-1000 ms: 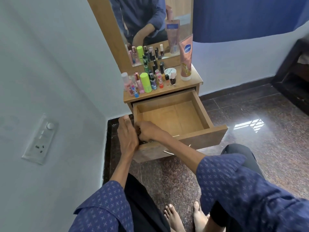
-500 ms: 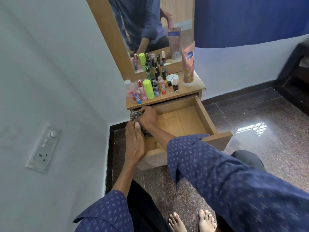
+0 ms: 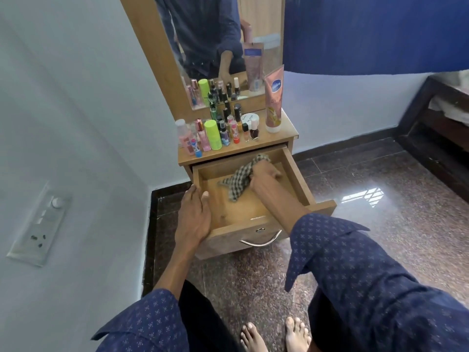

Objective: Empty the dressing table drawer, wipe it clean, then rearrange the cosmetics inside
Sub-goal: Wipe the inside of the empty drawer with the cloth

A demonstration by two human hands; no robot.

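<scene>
Here the right hand (image 3: 264, 174), fingers closed around the checked cloth (image 3: 238, 179), has swept from the drawer's (image 3: 299, 179) near-left corner to its far-right part. The left hand (image 3: 194, 217) lies flat, fingers straight, on the drawer's left wall. Nothing but the cloth lies inside; the cosmetics (image 3: 218, 133) stand on the tabletop above the drawer. Wiping is apparently midway.

One head-worn view looks forward and steeply down from above, close over the open drawer (image 3: 253, 199) at centre; mirror (image 3: 220, 47) at 12 o'clock, wall (image 3: 63, 148) at 9, floor (image 3: 380, 224) at 3.
</scene>
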